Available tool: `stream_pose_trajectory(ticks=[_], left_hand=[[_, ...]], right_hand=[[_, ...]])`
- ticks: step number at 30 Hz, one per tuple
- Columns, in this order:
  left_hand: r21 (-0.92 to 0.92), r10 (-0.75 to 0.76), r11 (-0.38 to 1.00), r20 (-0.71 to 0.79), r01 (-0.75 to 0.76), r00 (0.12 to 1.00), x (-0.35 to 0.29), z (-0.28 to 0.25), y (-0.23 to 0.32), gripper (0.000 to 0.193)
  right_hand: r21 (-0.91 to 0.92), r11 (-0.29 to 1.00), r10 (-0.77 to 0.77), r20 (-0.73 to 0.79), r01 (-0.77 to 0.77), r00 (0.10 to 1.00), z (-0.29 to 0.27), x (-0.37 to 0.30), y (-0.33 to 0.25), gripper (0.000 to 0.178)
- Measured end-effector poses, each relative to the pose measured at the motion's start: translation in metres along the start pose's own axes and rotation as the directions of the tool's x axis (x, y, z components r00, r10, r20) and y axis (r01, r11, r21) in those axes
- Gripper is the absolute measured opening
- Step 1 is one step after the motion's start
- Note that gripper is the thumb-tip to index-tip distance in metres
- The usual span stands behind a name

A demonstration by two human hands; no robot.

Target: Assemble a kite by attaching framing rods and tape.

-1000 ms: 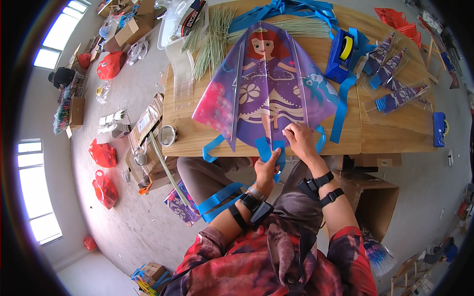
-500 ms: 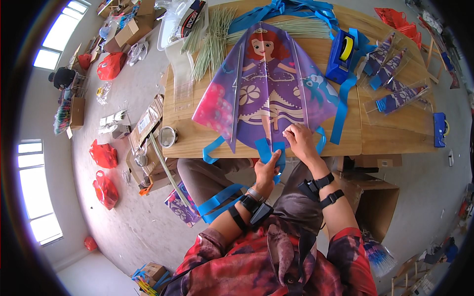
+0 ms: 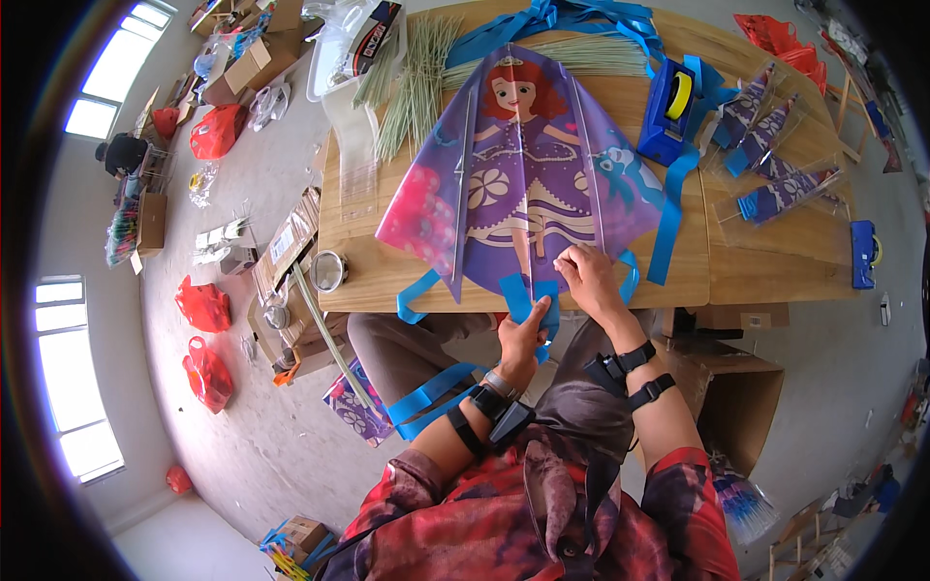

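A purple kite printed with a red-haired princess lies flat on the wooden table, its lower end at the near edge. Thin rods run down its middle and both sides. My left hand is closed on blue ribbon at that lower end, the thumb pressing on top. Just right of it, my right hand rests on the kite's lower right edge with its fingers curled together. Whatever those fingertips pinch, if anything, is too small to make out. More blue ribbon trails across my left thigh.
Bundles of thin pale sticks and a plastic tub occupy the far left of the table. A blue tape dispenser stands right of the kite, near packed folded kites. A small round metal cup sits at the left edge.
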State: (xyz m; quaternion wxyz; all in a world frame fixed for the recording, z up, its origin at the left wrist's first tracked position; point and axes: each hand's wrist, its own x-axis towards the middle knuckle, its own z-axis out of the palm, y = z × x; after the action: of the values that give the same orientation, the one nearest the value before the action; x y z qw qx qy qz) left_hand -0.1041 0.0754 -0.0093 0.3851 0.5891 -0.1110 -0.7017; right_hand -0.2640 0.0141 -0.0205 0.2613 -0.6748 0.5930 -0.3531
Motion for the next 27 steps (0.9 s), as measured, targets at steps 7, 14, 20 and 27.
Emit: stream_pose_trajectory(ticks=[7, 14, 20, 27], left_hand=[[0.056, 0.006, 0.998, 0.006, -0.006, 1.0, 0.002, -0.003, -0.002, 0.025], [0.065, -0.022, 0.998, -0.024, 0.024, 0.999, 0.003, 0.003, -0.002, 0.026], [0.057, 0.009, 0.998, -0.012, -0.008, 1.0, -0.001, -0.007, 0.004, 0.025], [0.069, -0.01, 0.998, -0.027, 0.012, 1.0, 0.005, -0.005, -0.003, 0.025]], right_hand=[[0.002, 1.0, 0.008, 0.021, -0.008, 1.0, -0.001, 0.002, 0.001, 0.016], [0.179, 0.978, 0.097, 0.058, -0.106, 0.994, -0.023, 0.006, -0.004, 0.012], [0.14, 0.966, 0.257, -0.507, -0.216, 0.823, -0.103, 0.08, 0.017, 0.014], [0.53, 0.719, 0.656, -0.306, -0.449, 0.69, -0.171, 0.147, 0.098, 0.021]])
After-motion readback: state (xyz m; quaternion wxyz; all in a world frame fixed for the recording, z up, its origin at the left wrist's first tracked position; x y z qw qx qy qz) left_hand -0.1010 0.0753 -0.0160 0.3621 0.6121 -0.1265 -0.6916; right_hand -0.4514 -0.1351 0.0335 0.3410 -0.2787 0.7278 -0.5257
